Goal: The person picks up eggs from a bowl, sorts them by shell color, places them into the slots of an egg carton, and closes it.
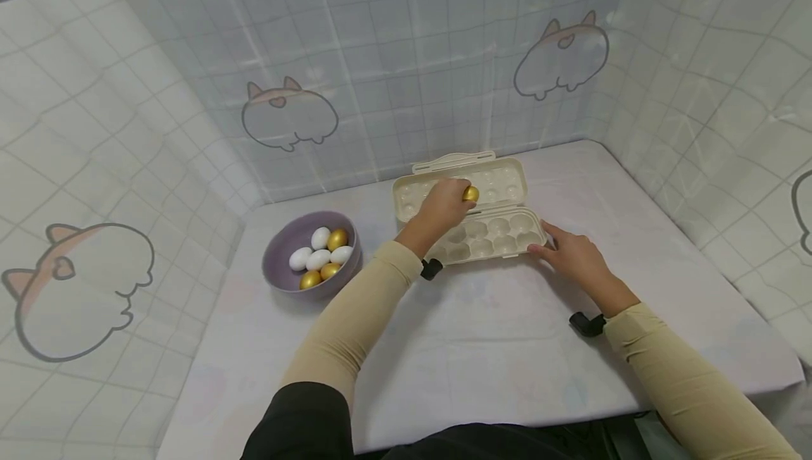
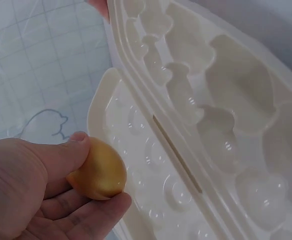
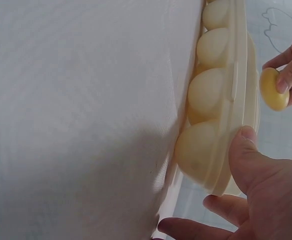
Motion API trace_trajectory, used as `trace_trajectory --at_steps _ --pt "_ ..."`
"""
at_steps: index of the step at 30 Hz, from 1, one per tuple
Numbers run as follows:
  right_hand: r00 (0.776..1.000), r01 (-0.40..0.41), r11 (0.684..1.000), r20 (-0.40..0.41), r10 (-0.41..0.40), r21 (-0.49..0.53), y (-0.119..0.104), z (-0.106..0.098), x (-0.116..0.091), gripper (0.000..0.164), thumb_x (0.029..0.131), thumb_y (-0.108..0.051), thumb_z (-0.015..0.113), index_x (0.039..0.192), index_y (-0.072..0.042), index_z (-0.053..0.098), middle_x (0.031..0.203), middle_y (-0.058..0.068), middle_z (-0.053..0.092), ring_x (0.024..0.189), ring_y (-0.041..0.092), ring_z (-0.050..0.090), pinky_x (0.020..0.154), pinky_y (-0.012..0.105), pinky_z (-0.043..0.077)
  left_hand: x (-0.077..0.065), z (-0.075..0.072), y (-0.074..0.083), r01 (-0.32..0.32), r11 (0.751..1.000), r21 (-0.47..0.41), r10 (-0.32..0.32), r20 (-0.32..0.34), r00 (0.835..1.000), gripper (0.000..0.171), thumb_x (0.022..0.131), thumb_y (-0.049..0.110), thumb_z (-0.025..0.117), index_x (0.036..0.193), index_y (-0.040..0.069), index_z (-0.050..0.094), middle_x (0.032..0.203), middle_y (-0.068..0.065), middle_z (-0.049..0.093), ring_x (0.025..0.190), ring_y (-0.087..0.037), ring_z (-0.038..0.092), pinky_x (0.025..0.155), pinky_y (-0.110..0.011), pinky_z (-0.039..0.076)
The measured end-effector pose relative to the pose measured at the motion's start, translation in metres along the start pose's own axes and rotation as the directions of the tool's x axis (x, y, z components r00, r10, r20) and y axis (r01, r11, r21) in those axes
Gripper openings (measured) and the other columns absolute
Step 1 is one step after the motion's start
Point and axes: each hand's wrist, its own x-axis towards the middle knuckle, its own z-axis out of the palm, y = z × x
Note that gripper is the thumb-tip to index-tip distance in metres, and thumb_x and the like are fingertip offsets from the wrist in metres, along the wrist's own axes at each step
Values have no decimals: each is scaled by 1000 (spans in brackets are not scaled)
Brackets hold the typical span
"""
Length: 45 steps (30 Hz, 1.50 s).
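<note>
My left hand (image 1: pixel 443 204) pinches a golden egg (image 2: pixel 102 170) between thumb and fingers, above the open egg carton (image 2: pixel 246 130). The carton is cream plastic, its lid (image 1: pixel 509 172) folded back toward the wall. The cups that show in the head view hold no eggs; my left hand and forearm hide part of the left side. At the carton's right end, my right hand (image 1: pixel 576 260) grips the corner, the thumb (image 3: pixel 246 155) pressed on the rim and the fingers around the end.
A purple bowl (image 1: pixel 279 252) stands left of the carton, with several white eggs (image 1: pixel 318 259) and golden eggs (image 1: pixel 337 239) inside. Behind the table rises a tile-patterned curtain (image 1: pixel 406 79). A white cloth (image 1: pixel 482 354) covers the table.
</note>
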Motion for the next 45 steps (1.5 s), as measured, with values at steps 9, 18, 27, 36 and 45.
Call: trace_trajectory --at_steps 9,18,27,36,45 --pt "1000 -1 1000 -4 1 -4 -1 -1 -1 87 103 -59 60 164 -5 32 155 33 45 138 60 47 109 71 43 5 8 6 -22 1000 -20 21 -16 1000 15 101 26 73 102 11 68 89 0 65 80 -15 54 70 -26 43" --pt "1000 -10 1000 7 11 -13 0 1 0 88 103 -61 58 165 -5 31 155 34 45 137 61 47 109 72 42 8 15 17 -18 998 -55 17 -8 1000 18 102 26 73 110 10 70 97 -1 70 84 -15 57 74 -25 47" --pt "1000 -3 1000 -4 3 -9 0 1 -1 86 103 -60 59 164 -5 33 154 34 46 136 61 49 107 71 44 14 24 26 -49 997 -53 49 -5 999 22 102 28 72 117 11 71 102 0 72 88 -14 59 77 -26 48" --pt "1000 8 1000 -9 -8 -11 -1 -1 -1 87 103 -61 58 164 -5 33 153 35 47 134 61 50 106 71 45 19 35 33 -73 995 -64 73 -3 997 18 101 28 73 108 11 71 94 1 69 81 -12 57 72 -23 45" --pt "1000 0 1000 2 0 -14 2 1 -1 89 102 -65 56 164 -5 32 153 36 47 133 62 51 104 71 46 23 47 45 -71 995 -67 74 31 997 17 100 28 74 104 13 69 90 3 66 80 -12 58 71 -23 46"
